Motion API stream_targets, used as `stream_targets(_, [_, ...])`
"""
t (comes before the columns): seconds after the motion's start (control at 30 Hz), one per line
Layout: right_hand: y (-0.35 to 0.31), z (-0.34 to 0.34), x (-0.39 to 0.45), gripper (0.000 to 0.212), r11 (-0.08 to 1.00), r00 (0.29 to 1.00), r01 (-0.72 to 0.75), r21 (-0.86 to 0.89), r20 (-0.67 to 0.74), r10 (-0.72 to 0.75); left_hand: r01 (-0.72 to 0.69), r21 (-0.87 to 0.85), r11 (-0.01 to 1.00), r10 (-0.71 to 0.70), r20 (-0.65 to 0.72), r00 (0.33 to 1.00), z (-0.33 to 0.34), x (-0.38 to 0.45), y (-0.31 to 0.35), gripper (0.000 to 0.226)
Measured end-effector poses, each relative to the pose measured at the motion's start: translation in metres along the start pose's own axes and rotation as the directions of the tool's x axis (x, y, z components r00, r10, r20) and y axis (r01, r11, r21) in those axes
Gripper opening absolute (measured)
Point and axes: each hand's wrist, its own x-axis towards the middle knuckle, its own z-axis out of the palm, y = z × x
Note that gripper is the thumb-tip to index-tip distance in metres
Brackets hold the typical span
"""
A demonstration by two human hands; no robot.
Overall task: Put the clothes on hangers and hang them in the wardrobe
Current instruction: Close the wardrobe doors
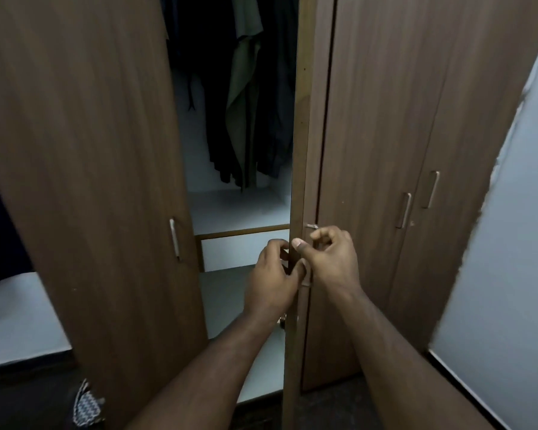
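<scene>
Gripping the wardrobe door (298,181) edge, both hands' fingers (320,235) curl.

Matt brown wood-grain wardrobe doors (84,144) with shiny metal handles (175,239)

The wardrobe doors (84,135) are brown wood grain; the hanging clothes (246,88) — dark and olive green; the wall (510,228) is pale grey-blue.

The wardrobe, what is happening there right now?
A person stands at the open wardrobe. The right hand curls round the handle of the right door, and the left hand grips that door's edge. Dark and olive clothes hang inside. The left door stands open.
</scene>
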Motion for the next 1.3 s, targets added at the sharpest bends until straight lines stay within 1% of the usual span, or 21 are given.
stream_targets(0.07, [-0.004, 0.022, 0.0, 0.048, 1.0, 1.0, 0.011, 0.015, 0.018, -0.011, 0.015, -0.007, 1.0, -0.015, -0.003, 1.0, -0.016, 0.009, -0.014, 0.026])
stream_targets(0.13, [-0.009, 0.048, 0.003, 0.058, 0.997, 0.997, 0.01, 0.07, 0.077, -0.016, 0.026, -0.032, 0.999, -0.027, -0.016, 1.0, -0.034, 0.02, -0.031, 0.023])
stream_targets(0.2, [-0.015, 0.073, 0.006, 0.059, 0.998, 0.994, 0.011, 0.063, 0.105, -0.017, 0.039, -0.083, 0.996, -0.04, -0.012, 0.999, -0.053, 0.03, -0.053, 0.019])
stream_targets(0.27, [-0.02, 0.1, 0.011, 0.061, 0.999, 0.994, 0.031, 0.029, 0.103, -0.034, 0.064, -0.107, 0.992, -0.065, -0.004, 0.998, -0.075, 0.041, -0.078, 0.02])
stream_targets(0.33, [-0.023, 0.128, 0.017, 0.065, 0.999, 0.993, 0.039, 0.012, 0.114, -0.04, 0.096, -0.101, 0.99, -0.102, -0.051, 0.993, -0.097, 0.052, -0.105, 0.022])
stream_targets(0.4, [-0.024, 0.156, 0.025, 0.068, 0.998, 0.991, 0.059, -0.002, 0.119, -0.058, 0.137, -0.054, 0.989, -0.143, -0.128, 0.981, -0.118, 0.065, -0.132, 0.021])
stream_targets(0.47, [-0.026, 0.183, 0.033, 0.067, 0.994, 0.987, 0.107, -0.03, 0.12, -0.103, 0.195, -0.005, 0.981, -0.194, -0.167, 0.967, -0.135, 0.08, -0.156, 0.03])
stream_targets(0.53, [-0.027, 0.205, 0.041, 0.066, 0.989, 0.984, 0.136, -0.056, 0.125, -0.129, 0.266, 0.021, 0.964, -0.26, -0.153, 0.953, -0.149, 0.094, -0.177, 0.043])
stream_targets(0.63, [-0.029, 0.231, 0.053, 0.071, 0.99, 0.987, 0.121, -0.071, 0.119, -0.112, 0.361, 0.018, 0.933, -0.359, -0.072, 0.931, -0.162, 0.111, -0.201, 0.059])
stream_targets(0.73, [-0.03, 0.251, 0.061, 0.074, 0.99, 0.988, 0.115, -0.08, 0.11, -0.106, 0.377, 0.038, 0.926, -0.377, -0.013, 0.926, -0.166, 0.124, -0.214, 0.069])
stream_targets(0.87, [-0.031, 0.267, 0.069, 0.073, 0.989, 0.989, 0.118, -0.091, 0.095, -0.109, 0.388, 0.024, 0.921, -0.389, 0.04, 0.92, -0.166, 0.143, -0.223, 0.072])
stream_targets(0.97, [-0.032, 0.277, 0.076, 0.071, 0.988, 0.991, 0.11, -0.111, 0.092, -0.1, 0.388, -0.026, 0.921, -0.386, 0.065, 0.92, -0.164, 0.156, -0.23, 0.068])
stream_targets(1.1, [-0.031, 0.289, 0.088, 0.065, 0.986, 0.989, 0.116, -0.12, 0.109, -0.103, 0.423, -0.079, 0.903, -0.419, 0.061, 0.906, -0.158, 0.169, -0.235, 0.047])
stream_targets(1.17, [-0.031, 0.292, 0.094, 0.06, 0.989, 0.987, 0.099, -0.112, 0.137, -0.083, 0.438, -0.048, 0.898, -0.435, 0.055, 0.899, -0.156, 0.175, -0.238, 0.038])
stream_targets(1.3, [-0.031, 0.298, 0.106, 0.053, 0.991, 0.984, 0.07, -0.113, 0.168, -0.051, 0.414, 0.094, 0.905, -0.417, 0.008, 0.909, -0.154, 0.186, -0.246, 0.029])
